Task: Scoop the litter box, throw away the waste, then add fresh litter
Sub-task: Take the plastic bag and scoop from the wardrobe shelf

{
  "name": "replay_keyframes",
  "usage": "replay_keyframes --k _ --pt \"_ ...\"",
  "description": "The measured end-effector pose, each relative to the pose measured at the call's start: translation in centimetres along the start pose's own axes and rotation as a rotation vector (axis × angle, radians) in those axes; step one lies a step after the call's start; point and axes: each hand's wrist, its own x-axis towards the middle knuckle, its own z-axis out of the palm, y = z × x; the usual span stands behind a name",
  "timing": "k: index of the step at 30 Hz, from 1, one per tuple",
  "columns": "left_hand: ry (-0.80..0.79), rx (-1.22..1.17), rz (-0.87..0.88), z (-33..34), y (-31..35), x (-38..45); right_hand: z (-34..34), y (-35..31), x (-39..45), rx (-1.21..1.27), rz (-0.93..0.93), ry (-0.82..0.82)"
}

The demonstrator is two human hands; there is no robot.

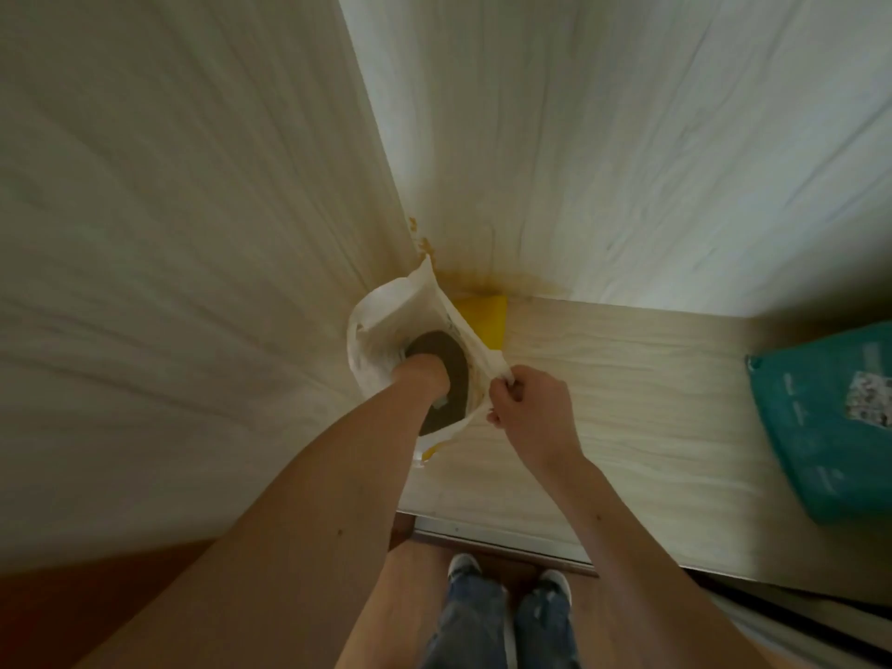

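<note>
litter bag (386, 325) | upright, mouth up | right hand (528, 408) pinches rim | left hand (422, 374) inside

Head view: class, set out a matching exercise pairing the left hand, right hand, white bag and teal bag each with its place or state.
Things:
1. left hand
2. right hand
3. white bag
4. teal bag

Places or states:
A. lies apart on the shelf at the right
B. pinches the bag's rim
C. reaches down into the bag
D. stands in the corner, mouth held open

Pairs: 1-C, 2-B, 3-D, 4-A
</note>
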Motion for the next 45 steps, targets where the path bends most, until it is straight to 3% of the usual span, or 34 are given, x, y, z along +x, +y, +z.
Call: replay_keyframes --k 4,10,12,17,23,26,28,30,32,35,37,39,45 --pt "0.152 -0.138 0.076 -2.0 -0.7 -4.8 -0.1 -0.5 0.0 0.012 0.035 -0.024" --pt "0.425 -0.444 0.038 -3.2 -1.1 -10.8 -1.1 -0.6 -0.3 0.073 0.030 -0.105" --pt "0.488 -0.442 0.030 -2.1 -1.2 -12.8 -1.4 -0.4 -0.6 0.074 0.025 -0.121" --pt "0.375 -0.436 0.007 0.4 -2.4 -15.3 -2.1 -0.3 -1.1 0.074 -0.006 -0.139" --pt "0.455 -0.456 0.027 1.4 -2.5 -17.8 -2.6 -0.6 -1.7 0.008 -0.056 -0.135" --pt "0.565 -0.548 0.001 2.4 -2.2 -19.0 -2.8 -0.8 -2.1 0.051 -0.043 -0.129" --pt "0.640 -0.587 0.000 3.1 -1.8 -19.9 -3.0 -1.4 -2.6 0.206 0.028 -0.129" --pt "0.700 -0.560 0.003 3.9 -1.3 -20.9 -3.2 -2.0 -3.1 0.332 0.107 -0.098" --pt "0.801 -0.465 -0.013 4.7 -0.7 -22.0 -3.6 -2.6 -3.8 0.301 0.146 -0.081" --pt "0.968 -0.335 -0.050 5.6 0.9 -23.8 -4.5 -3.9 -5.5 0.415 0.200 -0.267" --pt "1.073 -0.253 -0.010 6.2 2.2 -24.6 -5.4 -5.2 -6.7 0.616 0.222 -0.444" --pt "1.148 -0.216 0.086 6.5 3.6 -25.1 -6.3 -5.9 -7.4 0.795 0.194 -0.508" --pt "1.108 -0.201 0.411 6.9 7.2 -24.7 -10.0 -4.7 -6.0 0.827 0.183 -0.269"
